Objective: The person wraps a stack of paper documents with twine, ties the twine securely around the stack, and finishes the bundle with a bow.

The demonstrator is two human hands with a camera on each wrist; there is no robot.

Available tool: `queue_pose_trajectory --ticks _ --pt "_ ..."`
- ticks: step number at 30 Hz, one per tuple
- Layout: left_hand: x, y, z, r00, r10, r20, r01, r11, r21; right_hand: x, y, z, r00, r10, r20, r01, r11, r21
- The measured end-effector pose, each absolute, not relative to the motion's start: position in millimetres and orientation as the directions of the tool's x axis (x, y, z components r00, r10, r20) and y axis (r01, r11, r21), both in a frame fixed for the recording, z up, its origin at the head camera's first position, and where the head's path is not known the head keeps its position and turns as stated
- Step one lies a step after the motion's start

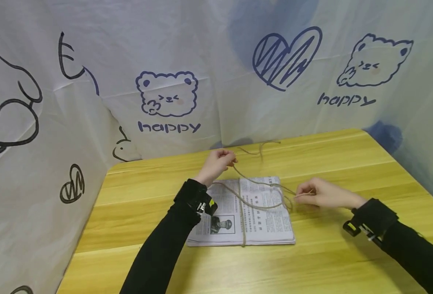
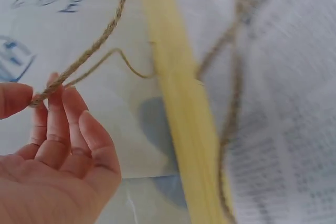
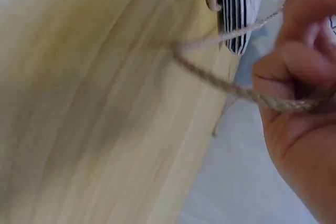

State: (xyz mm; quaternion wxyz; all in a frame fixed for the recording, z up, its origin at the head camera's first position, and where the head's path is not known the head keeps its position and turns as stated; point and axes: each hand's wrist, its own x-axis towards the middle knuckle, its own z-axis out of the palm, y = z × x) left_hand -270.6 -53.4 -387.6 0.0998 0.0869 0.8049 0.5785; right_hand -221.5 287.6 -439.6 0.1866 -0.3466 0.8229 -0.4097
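A stack of newspapers [image 1: 267, 228] lies on the wooden table, with brown twine [image 1: 241, 220] running across its top from front to back. Over the stack's far edge, my left hand [image 1: 217, 164] pinches a length of the twine between thumb and fingertips, as the left wrist view shows with the hand [image 2: 68, 150]. Beside the stack's right edge, my right hand [image 1: 320, 192] grips another part of the twine with curled fingers. In the right wrist view the twine [image 3: 231, 86] bends in a loop out of the right hand [image 3: 299, 98]. Loose twine curves over the paper between both hands.
A twine end [image 1: 262, 149] trails across the table [image 1: 348, 163] toward its back edge. White cloth [image 1: 220, 53] with drawn bears and hearts hangs behind and at the sides. Each wrist wears a black band with a small camera.
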Motion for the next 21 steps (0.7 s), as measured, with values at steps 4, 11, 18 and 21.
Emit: queue_pose_trajectory --ticks 4,11,18,21 --pt "-270 -64 -370 -0.962 0.261 -0.076 -0.038 0.148 0.988 -225 296 -430 -0.774 -0.634 -0.001 -0.371 0.453 -0.811" --pt "-267 -93 -344 -0.966 0.258 0.017 0.003 -0.056 0.998 -222 312 -400 -0.901 -0.415 0.129 -0.371 0.578 -0.727" --pt "-260 -126 -329 -0.978 0.189 0.087 0.066 -0.114 0.991 -245 349 -422 -0.924 -0.287 0.253 -0.378 0.585 -0.718" --pt "-255 -140 -324 -0.981 0.161 0.11 0.087 -0.145 0.986 -258 363 -440 -0.938 -0.247 0.243 -0.343 0.577 -0.741"
